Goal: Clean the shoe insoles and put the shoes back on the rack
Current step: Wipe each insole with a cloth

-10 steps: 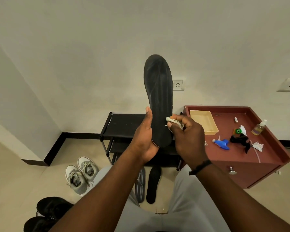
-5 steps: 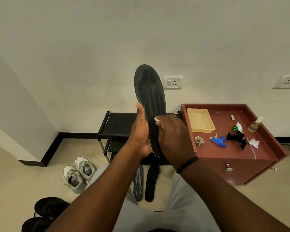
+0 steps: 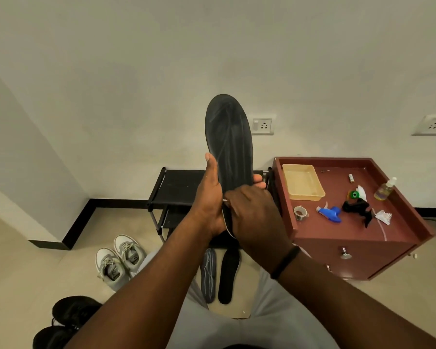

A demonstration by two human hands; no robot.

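Your L hand (image 3: 209,205) is gripping the black insole (image 3: 229,144) upright at its heel end, thumb up the near edge and fingertips (image 3: 258,181) curling round the far edge, w/ the toe end standing in front of the wall. Your R hand (image 3: 253,215) is lying curled over the insole's lower part, pinching a scrap of white cloth (image 3: 225,200) against it, only an edge of it showing. Two more insoles (image 3: 218,275) are lying on the floor between your knees in front of the black shoe rack (image 3: 176,187), grey sneakers (image 3: 118,260) and black shoes (image 3: 66,321) sitting to the L, and a red cabinet (image 3: 363,250) to the R is carrying a yellow tray (image 3: 303,182) and a blue spray head (image 3: 330,214).
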